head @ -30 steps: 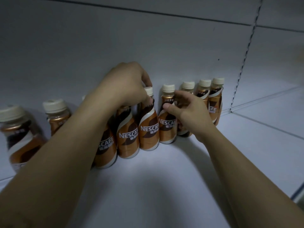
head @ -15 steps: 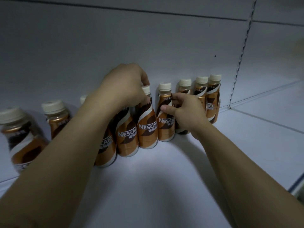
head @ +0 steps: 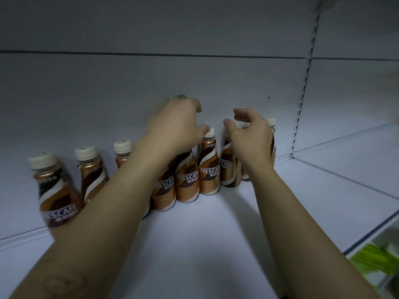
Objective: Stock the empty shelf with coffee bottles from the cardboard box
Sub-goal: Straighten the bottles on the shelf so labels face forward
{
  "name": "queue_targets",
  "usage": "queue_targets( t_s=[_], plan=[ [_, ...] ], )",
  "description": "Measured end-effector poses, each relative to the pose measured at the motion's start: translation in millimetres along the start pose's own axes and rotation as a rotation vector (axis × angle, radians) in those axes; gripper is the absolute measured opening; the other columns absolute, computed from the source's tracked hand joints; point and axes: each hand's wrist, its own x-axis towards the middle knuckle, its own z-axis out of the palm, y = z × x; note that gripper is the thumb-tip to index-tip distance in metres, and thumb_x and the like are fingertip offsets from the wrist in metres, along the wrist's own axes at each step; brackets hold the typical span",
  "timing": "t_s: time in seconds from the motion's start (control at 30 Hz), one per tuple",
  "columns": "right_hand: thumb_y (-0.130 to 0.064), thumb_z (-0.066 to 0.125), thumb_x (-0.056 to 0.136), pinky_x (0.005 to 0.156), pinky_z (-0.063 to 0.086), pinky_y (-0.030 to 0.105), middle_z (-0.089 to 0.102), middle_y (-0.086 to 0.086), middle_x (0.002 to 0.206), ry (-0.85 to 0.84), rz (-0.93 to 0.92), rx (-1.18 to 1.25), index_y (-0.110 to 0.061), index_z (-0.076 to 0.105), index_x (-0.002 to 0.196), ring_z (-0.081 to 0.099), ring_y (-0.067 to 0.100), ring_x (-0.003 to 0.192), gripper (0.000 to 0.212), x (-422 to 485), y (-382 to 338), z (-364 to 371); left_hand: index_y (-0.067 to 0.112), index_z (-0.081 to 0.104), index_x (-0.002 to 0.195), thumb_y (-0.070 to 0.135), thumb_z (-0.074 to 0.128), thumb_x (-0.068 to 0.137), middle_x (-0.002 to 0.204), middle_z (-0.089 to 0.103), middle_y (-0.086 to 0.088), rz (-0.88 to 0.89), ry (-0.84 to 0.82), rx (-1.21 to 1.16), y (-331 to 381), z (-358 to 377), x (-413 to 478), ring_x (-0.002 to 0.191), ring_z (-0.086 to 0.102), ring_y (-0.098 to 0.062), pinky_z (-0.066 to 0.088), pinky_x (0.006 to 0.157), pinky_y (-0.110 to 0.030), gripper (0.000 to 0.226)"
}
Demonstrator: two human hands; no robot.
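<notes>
Place: a shop aisle — retail shelving.
Shelf (head: pixel 216 244): white metal deck, back panel behind.
Upright (head: pixel 302 100): slotted strip — typical store fixture.
Stock: identical Nescafé coffee bottles (head: pixel 208 169) lined up along the back.
Lighting: dim.

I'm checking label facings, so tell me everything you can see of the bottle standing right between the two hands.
The coffee bottle is small, of what looks like plastic, wrapped in a copper-brown sleeve with a dark swirl, a cream stripe and white NESCAFE lettering facing the camera. Its cream screw cap is on. It stands upright on the white shelf by the back wall, close among its neighbours. The left hand is at its cap; contact is unclear.
</notes>
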Motion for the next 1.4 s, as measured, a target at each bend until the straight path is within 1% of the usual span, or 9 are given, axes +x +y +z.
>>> queue_targets(
  t_s=[0.13,0.27,0.4,0.6,0.83,0.93,1.13,1.23,1.4],
  plan=[
    [-0.034,0.063,0.085,0.083,0.050,0.028,0.068,-0.009,0.110,0.100,-0.015,-0.035,-0.023,0.065,0.114,0.064,0.014,0.099,0.031,29.8,6.4,-10.3,0.029,0.052,0.127,0.044,0.068,0.078,0.126,0.052,-0.001,0.106,-0.101,-0.071,20.9,4.7,14.9,0.109,0.051,-0.020,0.041,0.079,-0.032,0.054],
    [-0.040,0.057,0.087,0.082,0.045,0.030,0.064,-0.004,0.117,0.137,-0.058,-0.254,-0.025,0.062,0.117,0.061,0.019,0.103,0.034,32.4,45.0,-10.6,0.030,0.049,0.130,0.035,0.070,0.078,0.127,0.052,-0.001,0.144,-0.289,-0.050,30.9,23.2,31.5,0.112,0.050,-0.022,0.044,0.087,-0.036,0.056],
    [-0.049,0.058,0.085,0.079,0.043,0.031,0.058,-0.002,0.123,0.152,-0.122,-0.392,-0.027,0.058,0.124,0.058,0.020,0.107,0.044,36.1,72.5,-16.5,0.031,0.047,0.131,0.027,0.071,0.077,0.125,0.054,-0.002,0.178,-0.378,-0.083,40.2,47.3,45.9,0.107,0.052,-0.023,0.044,0.081,-0.034,0.059],
    [-0.053,0.069,0.076,0.071,0.044,0.033,0.069,0.002,0.105,-0.065,-0.041,-0.470,-0.024,0.058,0.112,0.062,0.026,0.097,0.048,36.8,89.8,-12.9,0.022,0.056,0.123,0.029,0.068,0.080,0.115,0.050,-0.009,0.235,-0.275,-0.025,39.0,65.4,55.2,0.099,0.053,-0.029,0.046,0.080,-0.037,0.045],
    [-0.057,0.074,0.070,0.076,0.047,0.034,0.062,0.002,0.111,-0.036,0.008,-0.477,-0.025,0.060,0.116,0.059,0.023,0.099,0.058,37.0,90.2,-7.0,0.020,0.061,0.113,0.039,0.074,0.074,0.108,0.063,-0.009,0.211,-0.200,-0.027,42.5,70.2,54.5,0.094,0.058,-0.029,0.048,0.076,-0.037,0.045],
    [-0.040,0.080,0.070,0.079,0.050,0.033,0.069,-0.004,0.104,-0.031,0.070,-0.312,-0.028,0.061,0.121,0.063,0.016,0.095,0.056,35.8,88.9,-14.0,0.019,0.067,0.105,0.043,0.078,0.068,0.101,0.067,-0.008,0.155,-0.170,-0.071,43.1,72.1,55.8,0.087,0.061,-0.028,0.050,0.073,-0.036,0.045],
    [-0.004,0.075,0.072,0.090,0.055,0.043,0.072,0.005,0.103,-0.107,0.185,0.059,-0.016,0.063,0.119,0.070,0.018,0.094,0.050,35.7,93.7,-20.3,0.016,0.065,0.094,0.043,0.078,0.068,0.084,0.064,-0.006,0.075,-0.086,-0.035,46.3,81.8,54.3,0.073,0.059,-0.026,0.047,0.060,-0.035,0.039],
    [-0.008,0.073,0.078,0.091,0.055,0.042,0.071,0.006,0.105,-0.119,0.191,0.042,-0.013,0.064,0.119,0.067,0.018,0.097,0.042,34.2,95.5,-20.1,0.015,0.064,0.085,0.047,0.077,0.068,0.073,0.059,-0.004,0.059,-0.040,-0.009,47.7,86.0,54.6,0.067,0.056,-0.024,0.037,0.053,-0.032,0.038],
    [-0.035,0.073,0.080,0.085,0.051,0.030,0.070,0.002,0.108,-0.114,0.062,-0.264,-0.019,0.066,0.121,0.064,0.014,0.096,0.044,31.5,95.0,-18.4,0.018,0.050,0.073,0.052,0.074,0.068,0.059,0.041,-0.001,0.025,-0.004,0.043,49.1,90.0,53.3,0.063,0.049,-0.023,0.032,0.054,-0.032,0.042]
  ],
)
